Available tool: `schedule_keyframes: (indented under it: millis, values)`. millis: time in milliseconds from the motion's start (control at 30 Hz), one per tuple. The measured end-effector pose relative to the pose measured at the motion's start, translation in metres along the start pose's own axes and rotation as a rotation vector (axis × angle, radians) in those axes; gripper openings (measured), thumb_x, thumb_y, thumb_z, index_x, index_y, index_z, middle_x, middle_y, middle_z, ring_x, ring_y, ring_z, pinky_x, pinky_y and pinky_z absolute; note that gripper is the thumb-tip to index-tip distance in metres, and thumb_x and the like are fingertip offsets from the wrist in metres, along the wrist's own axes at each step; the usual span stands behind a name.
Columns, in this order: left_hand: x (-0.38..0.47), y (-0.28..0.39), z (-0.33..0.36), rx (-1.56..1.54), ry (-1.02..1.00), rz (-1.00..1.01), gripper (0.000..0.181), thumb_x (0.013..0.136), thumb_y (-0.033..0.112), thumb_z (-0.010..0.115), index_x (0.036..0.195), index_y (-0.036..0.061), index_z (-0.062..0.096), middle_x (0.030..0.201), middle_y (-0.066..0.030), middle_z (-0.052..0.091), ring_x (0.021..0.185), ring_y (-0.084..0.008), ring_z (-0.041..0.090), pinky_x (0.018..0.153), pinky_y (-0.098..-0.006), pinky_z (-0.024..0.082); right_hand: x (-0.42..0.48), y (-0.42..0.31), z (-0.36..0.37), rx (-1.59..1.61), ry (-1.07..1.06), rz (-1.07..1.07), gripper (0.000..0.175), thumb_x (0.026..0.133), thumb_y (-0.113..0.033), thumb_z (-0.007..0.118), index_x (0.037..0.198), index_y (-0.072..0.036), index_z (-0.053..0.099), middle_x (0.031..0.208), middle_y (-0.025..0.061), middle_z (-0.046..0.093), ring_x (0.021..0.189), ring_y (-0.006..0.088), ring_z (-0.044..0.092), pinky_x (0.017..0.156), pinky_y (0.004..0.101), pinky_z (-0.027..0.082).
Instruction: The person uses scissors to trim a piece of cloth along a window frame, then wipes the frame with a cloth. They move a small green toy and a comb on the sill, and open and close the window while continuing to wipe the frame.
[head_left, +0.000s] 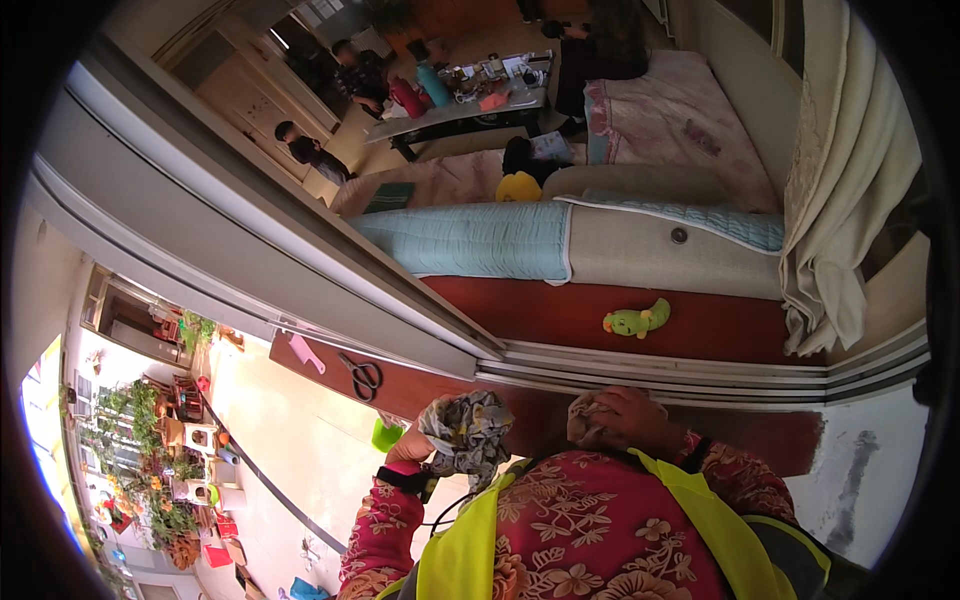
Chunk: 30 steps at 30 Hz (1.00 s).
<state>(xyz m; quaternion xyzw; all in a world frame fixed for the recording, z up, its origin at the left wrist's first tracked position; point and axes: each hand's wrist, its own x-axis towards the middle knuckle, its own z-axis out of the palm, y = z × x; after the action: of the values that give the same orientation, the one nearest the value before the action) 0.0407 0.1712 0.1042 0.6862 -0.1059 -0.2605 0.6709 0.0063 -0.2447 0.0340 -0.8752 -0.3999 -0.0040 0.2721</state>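
Note:
My left hand (410, 444) grips a crumpled grey patterned cloth (469, 426), whose loose end hangs down. My right hand (637, 414) is over a bunched brownish cloth (587, 421) at the dark red windowsill (750, 436); its fingers curl over the cloth. Both hands are in front of my chest, a short way apart. On the sill to the left lie black-handled scissors (361, 377) and a flat pink object (306, 352). A bright green object (386, 434), partly hidden, shows beside my left hand.
Beyond the sliding window track (660, 367), a green caterpillar plush toy (637, 319) lies on the inner sill, before a sofa back (630, 251). A sliding frame (262, 225) crosses the left. People are inside around a cluttered table (480, 112). Potted plants (150, 450) stand lower left.

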Motion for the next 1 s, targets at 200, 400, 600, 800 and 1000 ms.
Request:
schedule_keyframes:
  millis: [200, 400, 600, 800, 1000]
  values:
    - [0.005, -0.021, -0.039, 0.475, 0.212, 0.017, 0.079, 0.063, 0.008, 0.089, 0.130, 0.0041, 0.049, 0.121, -0.0058, 0.062, 0.108, -0.0167, 0.058, 0.098, -0.0325, 0.045, 0.049, -0.019, -0.062, 0.006, 0.107, 0.039, 0.070, 0.083, -0.047, 0.070, 0.139, -0.012, 0.048, 0.136, 0.0155, 0.047, 0.136, 0.0380, 0.034, 0.109, 0.0533, 0.032]
    - [0.010, -0.066, -0.037, 0.855, 0.324, -0.216, 0.105, 0.065, 0.026, 0.083, 0.148, -0.0008, 0.023, 0.134, -0.0309, 0.045, 0.129, -0.0430, 0.042, 0.107, -0.0439, 0.038, 0.078, -0.019, -0.155, 0.008, 0.240, 0.106, 0.045, 0.079, -0.019, 0.076, 0.120, -0.005, 0.062, 0.120, 0.0120, 0.058, 0.108, 0.0317, 0.058, 0.091, 0.0406, 0.049]
    - [-0.009, -0.016, -0.053, 1.010, 0.327, -0.001, 0.067, 0.072, 0.024, 0.076, 0.131, 0.0052, 0.050, 0.112, -0.0225, 0.061, 0.105, -0.0390, 0.059, 0.089, -0.0431, 0.050, 0.066, -0.044, -0.221, 0.040, 0.340, 0.092, 0.036, 0.073, -0.001, 0.073, 0.107, 0.000, 0.063, 0.107, 0.0159, 0.063, 0.097, 0.0313, 0.063, 0.081, 0.0370, 0.051]
    - [-0.007, 0.059, -0.041, 0.877, 0.477, 0.286, 0.031, 0.072, 0.021, 0.079, 0.091, 0.0050, 0.060, 0.086, -0.0097, 0.062, 0.067, -0.0258, 0.063, 0.062, -0.0350, 0.051, 0.019, -0.081, -0.298, -0.248, 0.361, 0.183, 0.037, 0.070, 0.002, 0.061, 0.108, 0.002, 0.062, 0.111, 0.0172, 0.061, 0.100, 0.0308, 0.061, 0.088, 0.0399, 0.048]
    - [0.019, 0.122, -0.017, 0.757, 0.860, 0.710, 0.041, 0.069, 0.022, 0.085, 0.086, 0.0079, 0.050, 0.078, -0.0060, 0.054, 0.060, -0.0185, 0.057, 0.056, -0.0310, 0.048, 0.008, -0.113, -0.313, -0.400, 0.462, 0.054, 0.039, 0.074, -0.006, 0.054, 0.111, 0.003, 0.061, 0.109, 0.0192, 0.060, 0.100, 0.0331, 0.059, 0.087, 0.0436, 0.047]
